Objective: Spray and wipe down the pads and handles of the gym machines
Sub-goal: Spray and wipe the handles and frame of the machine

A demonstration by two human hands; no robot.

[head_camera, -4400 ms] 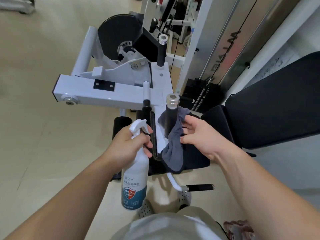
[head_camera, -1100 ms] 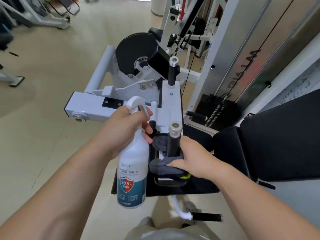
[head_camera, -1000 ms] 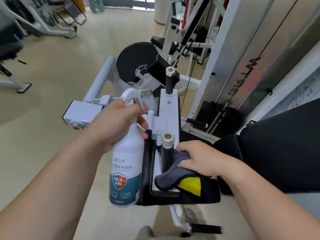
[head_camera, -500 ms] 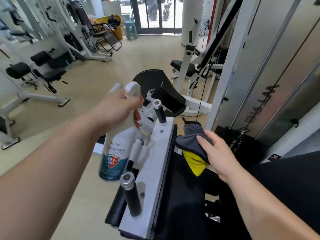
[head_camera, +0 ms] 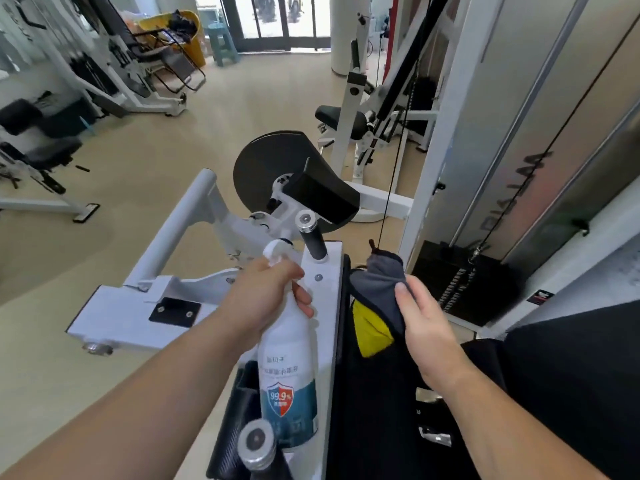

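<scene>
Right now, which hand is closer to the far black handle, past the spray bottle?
Left. The left hand, gripping the spray bottle, sits just short of the far handle; the right hand, holding the cloth, is farther, off to its right.

The white plastic spray bottle [head_camera: 287, 368] hangs from the left hand [head_camera: 266, 296]; the grey-and-yellow cloth [head_camera: 377, 289] sits in the right hand [head_camera: 429, 327]. Between the 2 hands runs the white steel machine beam [head_camera: 322, 327]. On it, 1 black rubber-gripped handle [head_camera: 313, 237] stands beyond the left hand, and another [head_camera: 258, 445] stands nearer than it, below the bottle. The black padded cushion [head_camera: 381, 393] lies under the right hand, with the black weight stack [head_camera: 457, 282] beyond it.
</scene>
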